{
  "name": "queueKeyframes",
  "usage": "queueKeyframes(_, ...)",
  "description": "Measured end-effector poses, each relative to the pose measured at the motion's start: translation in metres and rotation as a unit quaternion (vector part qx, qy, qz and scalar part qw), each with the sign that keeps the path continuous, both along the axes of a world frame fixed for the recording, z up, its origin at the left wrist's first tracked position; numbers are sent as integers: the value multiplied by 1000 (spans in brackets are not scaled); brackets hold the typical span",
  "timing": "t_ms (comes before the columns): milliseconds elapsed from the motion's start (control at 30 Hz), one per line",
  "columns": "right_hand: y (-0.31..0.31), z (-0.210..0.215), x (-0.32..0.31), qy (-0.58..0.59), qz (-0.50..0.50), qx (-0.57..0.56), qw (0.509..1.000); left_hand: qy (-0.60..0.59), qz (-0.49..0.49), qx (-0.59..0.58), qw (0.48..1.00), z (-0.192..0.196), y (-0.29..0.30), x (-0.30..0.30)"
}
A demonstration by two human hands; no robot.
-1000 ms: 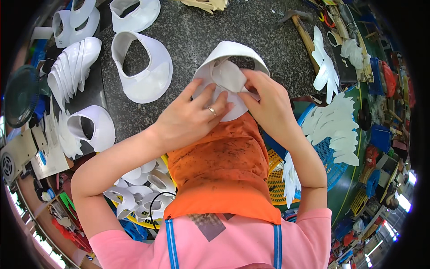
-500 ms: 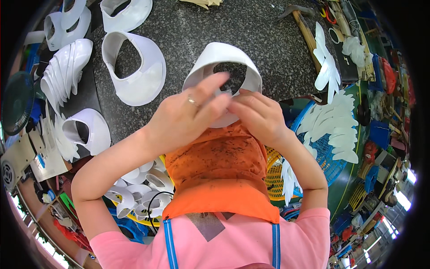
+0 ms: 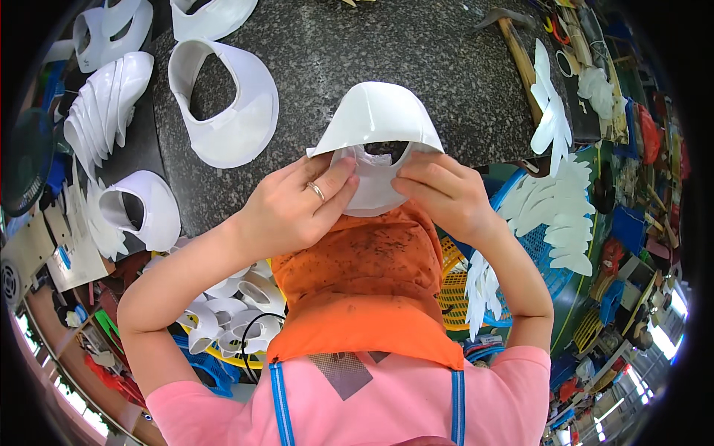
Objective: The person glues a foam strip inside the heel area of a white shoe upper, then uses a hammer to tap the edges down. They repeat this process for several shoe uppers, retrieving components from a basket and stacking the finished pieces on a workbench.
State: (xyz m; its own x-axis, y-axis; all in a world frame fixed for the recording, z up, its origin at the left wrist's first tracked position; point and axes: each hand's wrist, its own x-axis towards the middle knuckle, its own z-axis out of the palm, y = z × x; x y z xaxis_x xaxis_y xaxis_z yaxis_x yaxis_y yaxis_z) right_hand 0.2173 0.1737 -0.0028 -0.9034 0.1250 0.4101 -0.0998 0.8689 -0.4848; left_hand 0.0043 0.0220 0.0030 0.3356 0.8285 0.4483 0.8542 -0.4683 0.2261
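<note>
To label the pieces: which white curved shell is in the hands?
The white shell at centre, pinched by left hand and right hand; the others lie untouched on the stone table.

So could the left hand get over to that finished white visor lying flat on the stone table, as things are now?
Probably yes. The visor lies open on the granite table, up and left of the left hand, with nothing between. But its fingers are pressing the white piece, which the right hand also grips.

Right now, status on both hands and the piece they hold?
Left hand and right hand both gripping the white curved piece. Held above the stone table. Nothing blocking.
</note>
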Motion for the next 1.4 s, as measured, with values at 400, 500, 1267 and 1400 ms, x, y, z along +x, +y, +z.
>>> queueKeyframes(400, 25, 44, -29, -98, -35, 52, 993, -84, 120, -56, 988, 11, 28, 32)
queueKeyframes(500, 7, 25, -32, -72, -117, -41, 990, -172, 177, -112, 963, 22, 44, 33)
queueKeyframes(1267, 1, -7, -23, 33, -75, 55, 995, 170, 0, -9, 985, 13, 42, -32)
queueKeyframes(1400, -11, -8, -28, 49, -82, 87, 992, 176, 9, -24, 984, 17, 38, -37)
